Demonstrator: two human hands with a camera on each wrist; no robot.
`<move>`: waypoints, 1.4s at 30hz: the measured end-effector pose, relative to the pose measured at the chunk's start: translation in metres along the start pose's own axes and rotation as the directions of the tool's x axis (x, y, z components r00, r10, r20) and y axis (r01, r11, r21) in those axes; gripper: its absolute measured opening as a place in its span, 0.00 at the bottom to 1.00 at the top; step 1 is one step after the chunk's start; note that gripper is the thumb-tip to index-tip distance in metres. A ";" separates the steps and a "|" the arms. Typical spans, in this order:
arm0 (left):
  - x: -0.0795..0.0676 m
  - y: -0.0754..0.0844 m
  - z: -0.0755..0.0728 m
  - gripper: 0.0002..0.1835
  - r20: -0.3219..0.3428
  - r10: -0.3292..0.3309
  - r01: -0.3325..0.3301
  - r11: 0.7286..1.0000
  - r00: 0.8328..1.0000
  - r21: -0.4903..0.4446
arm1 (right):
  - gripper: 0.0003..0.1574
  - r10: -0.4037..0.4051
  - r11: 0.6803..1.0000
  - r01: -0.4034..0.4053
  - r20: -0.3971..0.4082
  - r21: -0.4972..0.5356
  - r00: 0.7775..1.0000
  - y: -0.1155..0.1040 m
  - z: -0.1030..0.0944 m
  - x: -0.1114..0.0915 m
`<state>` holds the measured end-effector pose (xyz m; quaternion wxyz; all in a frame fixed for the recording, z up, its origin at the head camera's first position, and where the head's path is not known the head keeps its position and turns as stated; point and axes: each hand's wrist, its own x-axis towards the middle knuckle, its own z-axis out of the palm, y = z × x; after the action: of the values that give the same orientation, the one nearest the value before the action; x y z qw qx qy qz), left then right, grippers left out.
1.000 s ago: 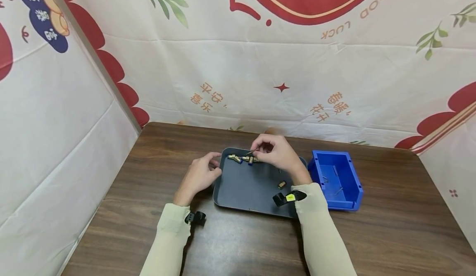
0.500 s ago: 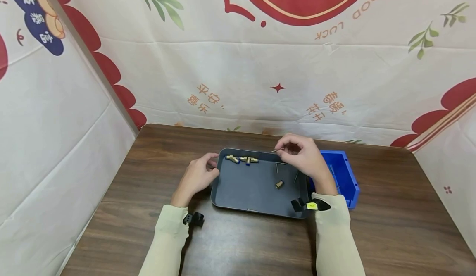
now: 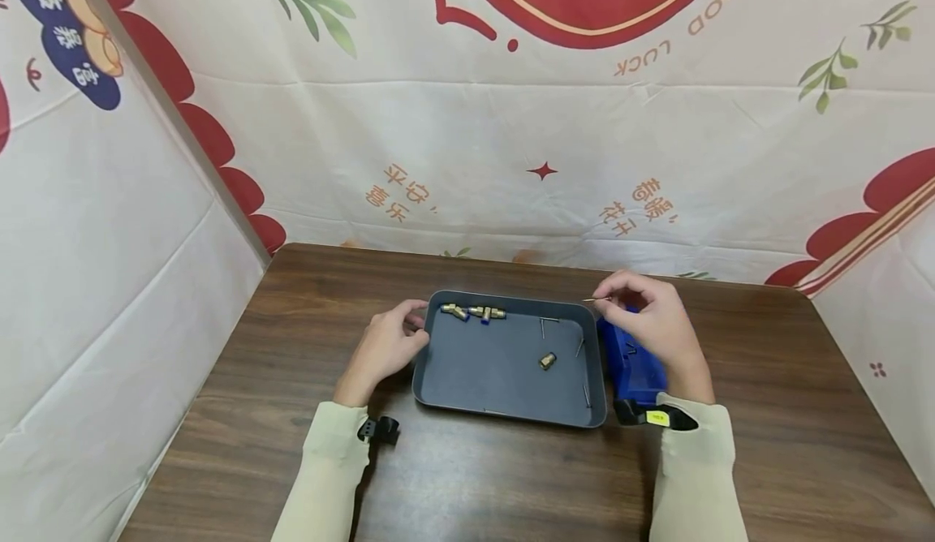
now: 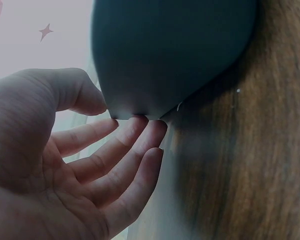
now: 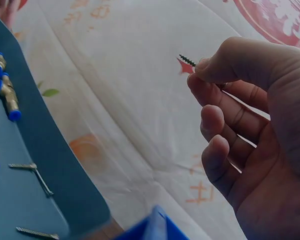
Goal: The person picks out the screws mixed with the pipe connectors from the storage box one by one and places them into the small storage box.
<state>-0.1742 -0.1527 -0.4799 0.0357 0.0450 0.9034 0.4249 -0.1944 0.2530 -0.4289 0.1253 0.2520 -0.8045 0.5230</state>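
My right hand (image 3: 653, 319) is raised over the blue bin (image 3: 635, 376), pinching a small screw (image 5: 187, 60) between thumb and index finger. Its threaded end sticks out past the fingertips. On the left, my left hand (image 3: 383, 349) touches the outer wall of the dark grey tray (image 3: 475, 372) with thumb and relaxed fingertips. Brass push-in fittings with blue ends lie in the tray: a Y-shaped fitting (image 3: 455, 311) and a T-shaped fitting (image 3: 486, 313) along the far wall, and a short straight fitting (image 3: 547, 361) nearer the middle. Several loose screws (image 5: 37, 233) lie toward the tray's right side.
The blue bin stands against the tray's right side, partly hidden by my right hand, with small dark pieces (image 3: 631, 350) inside. Both stand on a brown wooden table (image 3: 467, 477). A printed white cloth (image 3: 475, 128) hangs behind the table's far edge.
My right hand has moved right, from above the fittings at the tray's far side to above the blue bin, carrying the screw. My left hand has stayed at the tray's left edge.
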 end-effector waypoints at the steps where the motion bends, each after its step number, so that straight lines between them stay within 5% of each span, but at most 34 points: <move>1: 0.000 0.000 0.000 0.29 0.004 -0.001 0.001 1.000 1.000 -0.001 | 0.14 0.003 1.000 -0.003 -0.009 -0.012 1.000 0.001 -0.003 -0.001; 19: 0.001 -0.001 0.001 0.29 0.005 -0.011 0.011 1.000 1.000 0.000 | 0.08 0.180 0.940 -0.220 -0.167 -0.263 0.969 0.033 -0.054 -0.035; 42: 0.002 -0.002 0.000 0.29 0.009 -0.017 0.017 1.000 1.000 -0.005 | 0.06 0.254 0.901 -0.306 -0.197 -0.308 0.947 0.040 -0.059 -0.044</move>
<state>-0.1759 -0.1536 -0.4818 0.0437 0.0393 0.9025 0.4267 -0.1829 0.3312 -0.4556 0.1505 0.0681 -0.8975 0.4088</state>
